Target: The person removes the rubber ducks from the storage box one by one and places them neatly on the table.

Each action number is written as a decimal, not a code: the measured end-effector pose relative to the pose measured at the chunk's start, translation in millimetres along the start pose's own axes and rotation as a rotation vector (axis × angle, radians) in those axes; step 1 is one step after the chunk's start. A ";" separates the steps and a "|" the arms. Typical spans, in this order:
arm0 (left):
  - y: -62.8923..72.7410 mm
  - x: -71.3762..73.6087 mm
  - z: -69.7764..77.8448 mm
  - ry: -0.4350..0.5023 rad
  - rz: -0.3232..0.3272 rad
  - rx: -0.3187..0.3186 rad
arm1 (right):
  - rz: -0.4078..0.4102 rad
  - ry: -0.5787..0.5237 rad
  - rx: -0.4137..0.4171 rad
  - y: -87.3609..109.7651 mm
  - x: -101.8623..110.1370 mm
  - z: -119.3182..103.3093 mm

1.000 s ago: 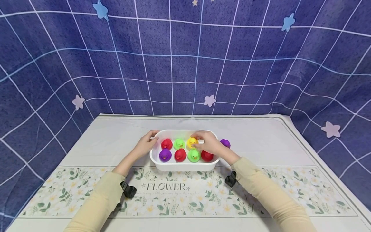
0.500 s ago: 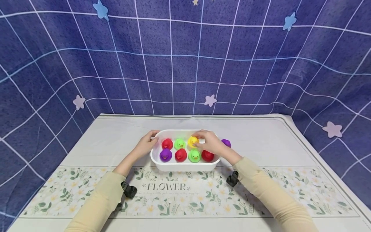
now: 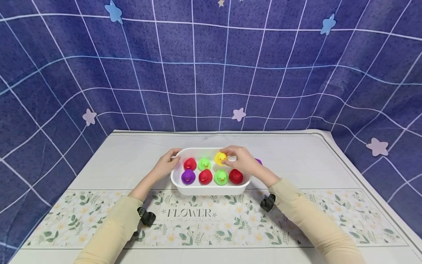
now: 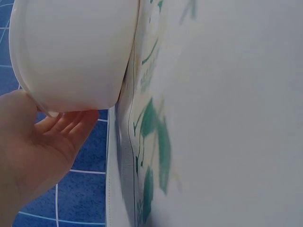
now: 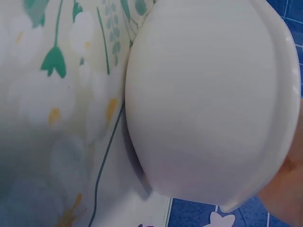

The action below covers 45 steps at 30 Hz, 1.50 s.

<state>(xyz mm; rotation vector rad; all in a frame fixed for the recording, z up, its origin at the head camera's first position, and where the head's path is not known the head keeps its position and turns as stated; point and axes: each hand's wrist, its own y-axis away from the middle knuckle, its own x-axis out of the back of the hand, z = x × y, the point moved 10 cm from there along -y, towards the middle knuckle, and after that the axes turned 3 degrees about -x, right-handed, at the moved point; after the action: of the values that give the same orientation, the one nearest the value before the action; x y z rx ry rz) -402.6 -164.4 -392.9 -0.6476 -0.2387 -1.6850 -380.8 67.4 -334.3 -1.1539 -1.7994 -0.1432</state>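
Note:
In the head view my right hand pinches a yellow rubber duck between thumb and fingers, raised over the back right of a white oval tub. My left hand grips the tub's left end; in the left wrist view the thumb lies at the rim and the fingers reach along the outer wall. Inside the tub sit a red duck and a green duck at the back. The front row holds a purple duck, a red duck, a green duck and another red duck.
Right of the tub a purple duck is mostly hidden behind my right hand. A flower-printed band crosses the white table cover in front of the tub. Behind the table hangs a blue grid-patterned cloth with stars.
My right hand has lifted the yellow duck slightly up and to the right. The left hand and the tub have stayed in place.

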 end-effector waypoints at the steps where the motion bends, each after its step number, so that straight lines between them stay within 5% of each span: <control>1: -0.1 0.0 -0.4 0.000 -0.001 0.000 | 0.006 -0.002 0.003 1.0 1.5 -0.7; 45: -0.7 0.5 -0.3 -0.006 0.005 -0.004 | 0.145 0.010 -0.036 43.9 58.3 12.0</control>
<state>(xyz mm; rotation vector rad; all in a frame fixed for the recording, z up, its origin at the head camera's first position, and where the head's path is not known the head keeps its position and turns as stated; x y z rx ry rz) -403.4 -164.8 -392.8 -0.6558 -0.2376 -1.6792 -361.0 135.3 -312.3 -1.3029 -1.7035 -0.0966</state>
